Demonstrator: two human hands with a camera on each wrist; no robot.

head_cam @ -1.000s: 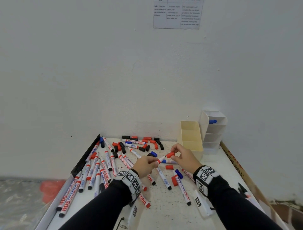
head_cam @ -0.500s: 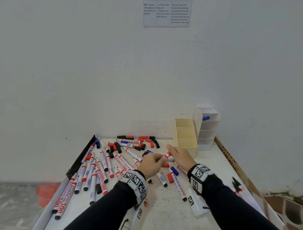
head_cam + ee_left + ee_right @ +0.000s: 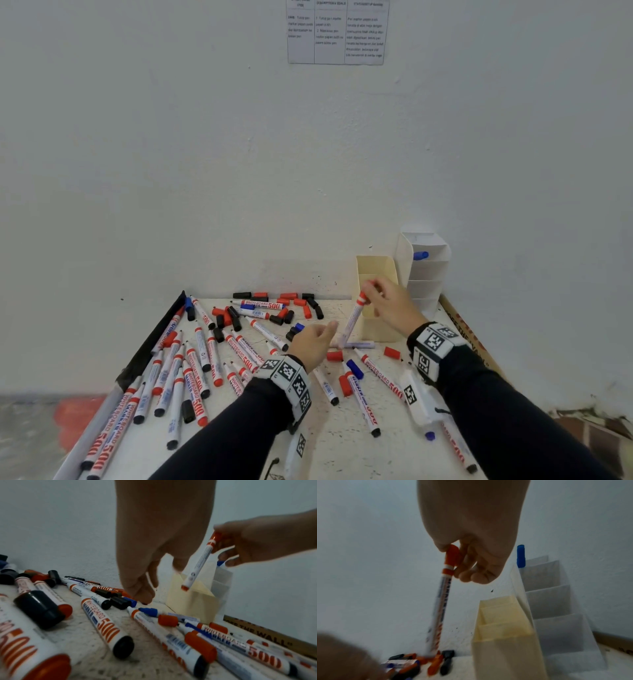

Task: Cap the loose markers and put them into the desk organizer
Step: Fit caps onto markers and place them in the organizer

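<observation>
My right hand pinches a capped red marker by its cap end; the marker hangs nearly upright just left of the cream organizer. The same marker shows in the left wrist view in front of that organizer. My left hand hovers low over the table with loosely curled fingers and holds nothing. A white tiered organizer behind the cream one holds one blue marker. Several loose markers and loose caps lie across the table.
The white table stands against a white wall. A black strip lines its left edge and a cardboard board its right edge. A printed sheet hangs on the wall. Markers lie under both forearms.
The left hand has let go of the red marker and dropped toward the table. The right hand has lifted the capped marker up and to the right, toward the cream organizer.
</observation>
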